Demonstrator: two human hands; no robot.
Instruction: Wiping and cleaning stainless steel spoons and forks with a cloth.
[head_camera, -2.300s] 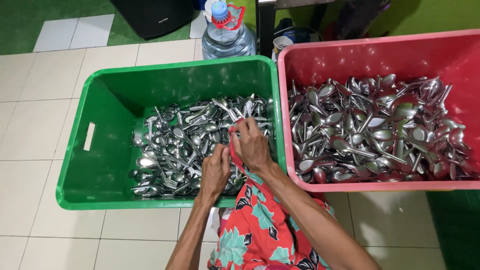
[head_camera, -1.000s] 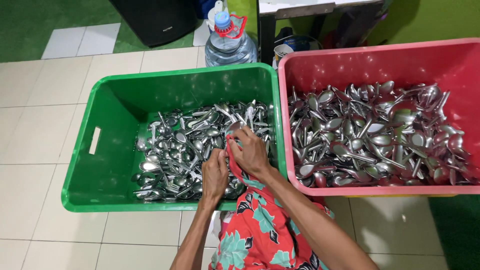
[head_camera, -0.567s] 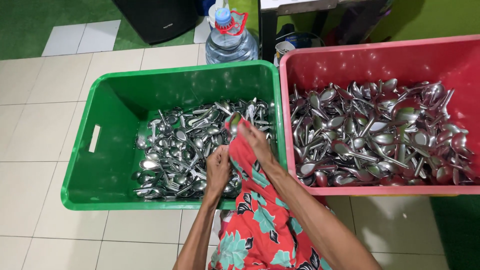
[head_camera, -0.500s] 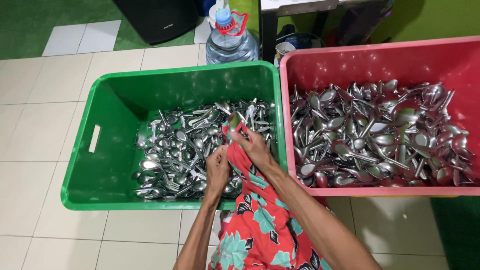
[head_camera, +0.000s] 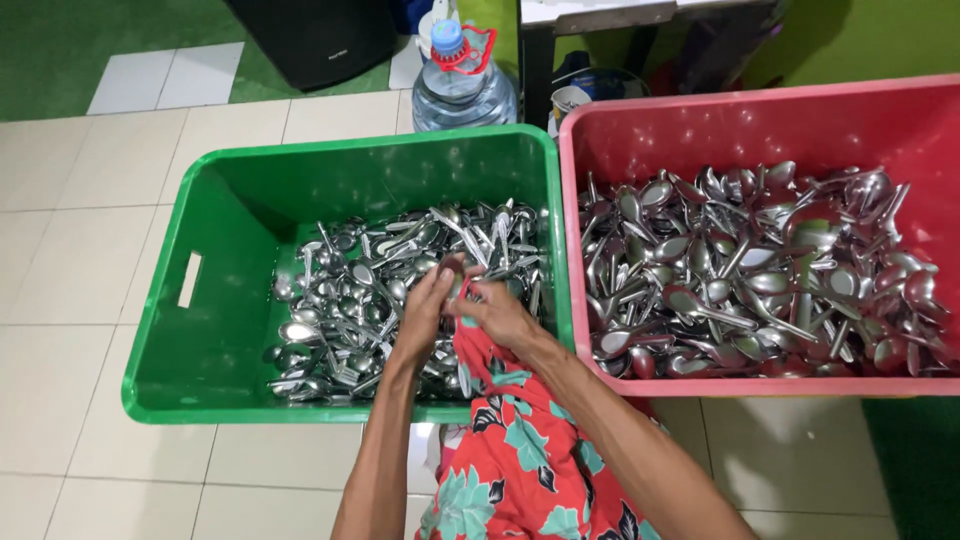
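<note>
Head view: left hand (head_camera: 425, 310) and right hand (head_camera: 497, 312) meet over the green rectangular plastic crate (head_camera: 215, 310), fingers closed round the top edge of a red floral-print cloth (head_camera: 510, 450) w/ what looks like one small shiny steel spoon (head_camera: 462, 280) pinched between them; exact grip partly hidden. Progress, judged: green crate approx. half covered by a loose heap of polished metal spoons (head_camera: 350, 300); the pink rectangular plastic crate (head_camera: 720, 135) just beside it holds a denser, fuller pile (head_camera: 760, 270), so much cutlery is left in both. Surfaces: smooth moulded plastic, glossy curved steel, soft creased fabric, matte cream floor tiles (head_camera: 70, 260).

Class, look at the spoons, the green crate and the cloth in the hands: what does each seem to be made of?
Spoons: likely stainless steel, polished; silvery with bright reflections.
Green crate: moulded plastic, smooth and slightly glossy; one solid colour, cut-out handle slot.
Cloth: woven fabric, matt; it folds and carries a floral print.
</note>
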